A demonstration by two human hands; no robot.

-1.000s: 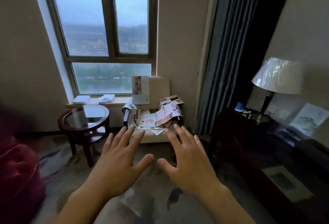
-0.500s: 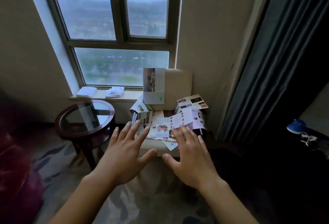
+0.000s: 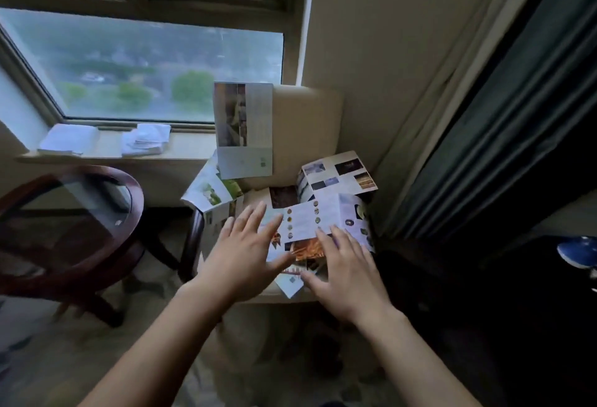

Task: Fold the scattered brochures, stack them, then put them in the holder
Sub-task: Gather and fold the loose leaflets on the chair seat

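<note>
Brochures (image 3: 318, 219) lie scattered on the chair (image 3: 310, 128), right of the round table (image 3: 69, 228).

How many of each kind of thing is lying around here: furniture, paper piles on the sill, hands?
Cream padded chair holding unfolded printed brochures: 1
Round dark wood glass-topped table: 1
White paper piles on the window sill: 2
Open bare hands, left, right: 2
Total: 6

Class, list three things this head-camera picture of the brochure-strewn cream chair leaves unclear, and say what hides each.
1. Brochure holder: none recognisable in the head view.
2. Papers under the spread left hand and right hand: the hands cover them, and contact is unclear.
3. Print on the long unfolded lilac brochure and the upright grey brochure against the cream chair back: too small and blurred.
</note>
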